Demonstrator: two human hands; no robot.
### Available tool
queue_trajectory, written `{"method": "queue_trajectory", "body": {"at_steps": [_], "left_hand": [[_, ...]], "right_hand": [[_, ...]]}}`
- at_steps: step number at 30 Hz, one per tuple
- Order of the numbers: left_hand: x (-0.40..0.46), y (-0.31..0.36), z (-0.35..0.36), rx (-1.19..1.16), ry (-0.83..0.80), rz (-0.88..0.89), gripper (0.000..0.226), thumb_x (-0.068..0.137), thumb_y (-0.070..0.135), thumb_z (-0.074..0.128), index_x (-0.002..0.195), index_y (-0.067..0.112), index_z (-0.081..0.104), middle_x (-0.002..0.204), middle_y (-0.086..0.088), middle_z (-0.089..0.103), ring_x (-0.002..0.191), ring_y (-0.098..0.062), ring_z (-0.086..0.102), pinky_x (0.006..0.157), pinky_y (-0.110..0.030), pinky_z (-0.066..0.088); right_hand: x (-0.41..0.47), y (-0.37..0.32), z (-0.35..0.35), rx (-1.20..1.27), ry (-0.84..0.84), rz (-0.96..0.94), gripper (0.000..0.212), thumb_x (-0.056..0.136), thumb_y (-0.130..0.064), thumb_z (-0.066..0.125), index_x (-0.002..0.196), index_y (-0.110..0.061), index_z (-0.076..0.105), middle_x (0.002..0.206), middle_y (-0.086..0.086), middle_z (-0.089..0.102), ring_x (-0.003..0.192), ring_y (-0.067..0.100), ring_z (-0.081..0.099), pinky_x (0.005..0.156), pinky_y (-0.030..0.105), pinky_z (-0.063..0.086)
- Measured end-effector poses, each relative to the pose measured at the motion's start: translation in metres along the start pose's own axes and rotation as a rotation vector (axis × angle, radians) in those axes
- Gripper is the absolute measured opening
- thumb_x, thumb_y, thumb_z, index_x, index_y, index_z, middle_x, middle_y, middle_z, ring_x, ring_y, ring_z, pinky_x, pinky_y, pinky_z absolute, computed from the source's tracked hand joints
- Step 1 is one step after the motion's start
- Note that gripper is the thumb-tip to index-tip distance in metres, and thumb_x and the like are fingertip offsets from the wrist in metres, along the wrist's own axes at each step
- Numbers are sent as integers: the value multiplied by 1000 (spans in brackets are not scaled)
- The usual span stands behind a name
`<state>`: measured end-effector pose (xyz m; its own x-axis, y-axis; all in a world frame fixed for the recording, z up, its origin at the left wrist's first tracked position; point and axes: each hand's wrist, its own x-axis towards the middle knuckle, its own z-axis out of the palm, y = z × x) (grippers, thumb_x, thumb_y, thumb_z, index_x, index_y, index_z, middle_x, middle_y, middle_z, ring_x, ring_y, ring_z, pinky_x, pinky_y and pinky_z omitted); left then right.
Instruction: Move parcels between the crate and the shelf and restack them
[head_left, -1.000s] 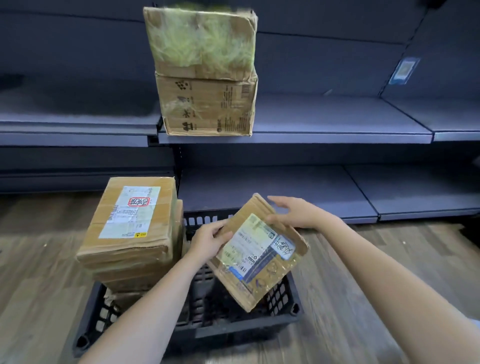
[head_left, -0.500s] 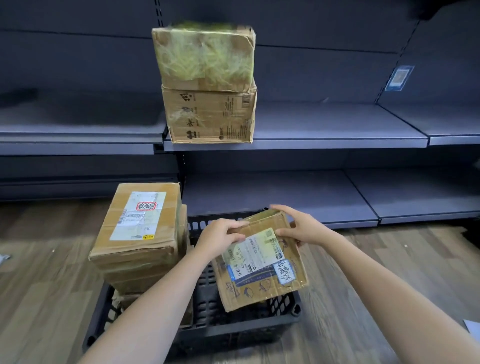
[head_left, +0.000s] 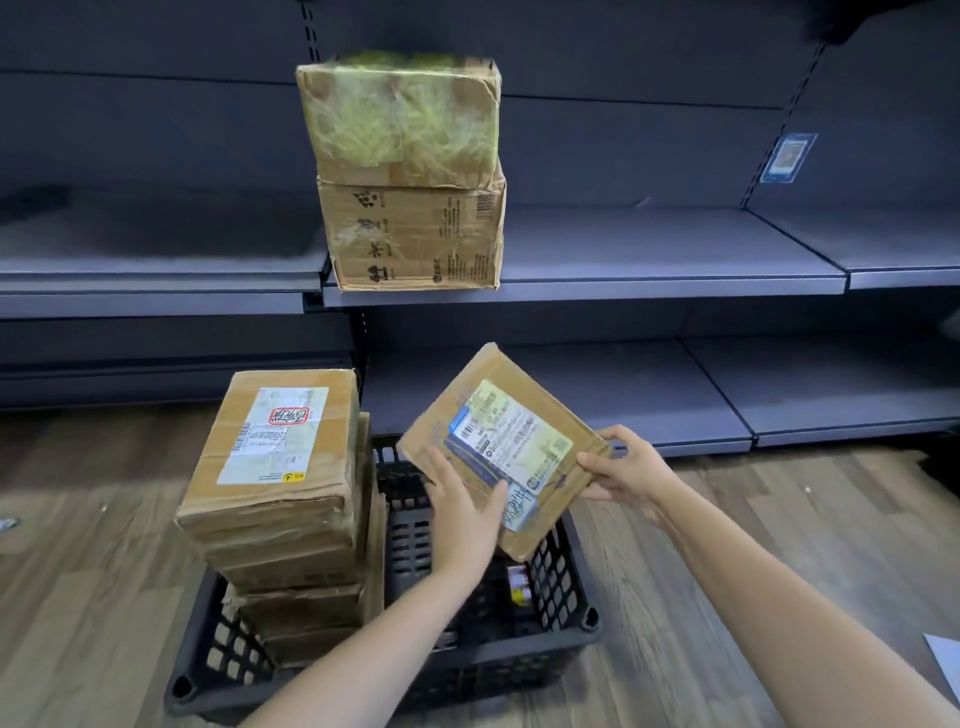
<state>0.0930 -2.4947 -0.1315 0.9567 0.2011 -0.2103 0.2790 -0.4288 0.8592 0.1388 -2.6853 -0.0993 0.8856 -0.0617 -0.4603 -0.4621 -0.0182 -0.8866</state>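
Brown flat cardboard parcel (head_left: 501, 447) with a white shipping label sits tilted in the air over the black plastic crate (head_left: 563, 587), long axis running upper-left to lower-right. Left hand (head_left: 465, 506) lies on its lower-left face, fingers nearly straight. Right hand (head_left: 626, 465) pinches its right corner. Stacked brown boxes (head_left: 280, 467) stand just left; grey metal shelf (head_left: 670, 270) behind.

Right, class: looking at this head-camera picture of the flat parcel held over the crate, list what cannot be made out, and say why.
- Head view: label print on the flat parcel is too small and blurred to read.
- Head view: the left hand covers part of that label.
- Head view: the crate floor is hidden by the stacked boxes and the left forearm.
- Head view: the shelf tag is too small to read.
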Motion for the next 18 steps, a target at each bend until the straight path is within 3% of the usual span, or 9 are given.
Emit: {"method": "queue_trajectory", "body": {"at_steps": [2, 4, 6, 8, 11, 13, 15, 17, 18], "left_hand": [[2, 0, 8, -99, 36, -5, 93, 94, 27, 54, 148, 27, -21, 156, -15, 18, 122, -26, 52, 85, -24, 40], [9, -3, 7, -40, 115, 5, 93, 94, 15, 53, 148, 29, -20, 148, -11, 32, 104, -20, 58, 78, -28, 50], [17, -14, 2, 20, 132, 5, 92, 93, 13, 53, 148, 27, -20, 148, -8, 37, 100, -21, 61, 69, -31, 54], [22, -25, -4, 53, 99, -33, 89, 95, 16, 51, 149, 25, -19, 149, -7, 39, 92, -24, 63, 55, -23, 44], [30, -43, -11, 84, 79, -150, 81, 96, 20, 50, 152, 21, -9, 154, -5, 32, 120, -27, 54, 72, -24, 39], [36, -53, -14, 98, 66, -157, 78, 96, 22, 51, 153, 20, -3, 155, -4, 32, 130, -27, 47, 83, -31, 42], [42, -62, -14, 140, 31, -121, 74, 95, 21, 51, 153, 21, 5, 149, -4, 41, 127, -27, 49, 90, -34, 43], [48, -72, -11, 174, -42, -95, 72, 95, 20, 51, 153, 21, 9, 143, -3, 48, 121, -25, 54, 90, -33, 44], [53, -78, -9, 182, -81, -96, 71, 95, 19, 51, 153, 21, 9, 142, -3, 49, 120, -24, 55, 92, -33, 45]], "right_hand": [[-2, 13, 6, 113, 5, 65, 17, 88, 7, 55, 85, -6, 45, 86, 20, 62, 57, 22, 69, 55, 39, 60], [-3, 28, 11, 91, 2, 127, 13, 88, 4, 57, 87, -5, 47, 97, 20, 63, 70, 27, 69, 62, 39, 61], [0, 39, 17, -283, 28, 127, 16, 87, -10, 62, 96, -5, 50, 101, 16, 67, 77, 28, 69, 71, 38, 61], [1, 38, 25, -768, 71, 18, 24, 86, -29, 61, 97, -9, 54, 89, 4, 66, 77, 24, 65, 67, 31, 53], [3, 32, 43, -1007, 27, -65, 23, 83, -28, 61, 72, -15, 45, 83, 2, 47, 83, 19, 47, 55, 23, 34], [9, 37, 54, -1027, -40, 10, 26, 80, -16, 60, 67, -15, 39, 91, 6, 47, 77, 18, 46, 55, 23, 35], [14, 48, 62, -938, -74, 49, 16, 80, -9, 59, 94, -9, 50, 98, 9, 55, 86, 21, 54, 67, 26, 41], [21, 62, 68, -857, -73, 37, 51, 82, -13, 60, 129, -11, 41, 114, 8, 61, 104, 25, 58, 80, 29, 45], [24, 68, 70, -852, -81, 27, 56, 84, -16, 59, 135, -13, 38, 122, 8, 61, 111, 26, 57, 87, 31, 46]]}}
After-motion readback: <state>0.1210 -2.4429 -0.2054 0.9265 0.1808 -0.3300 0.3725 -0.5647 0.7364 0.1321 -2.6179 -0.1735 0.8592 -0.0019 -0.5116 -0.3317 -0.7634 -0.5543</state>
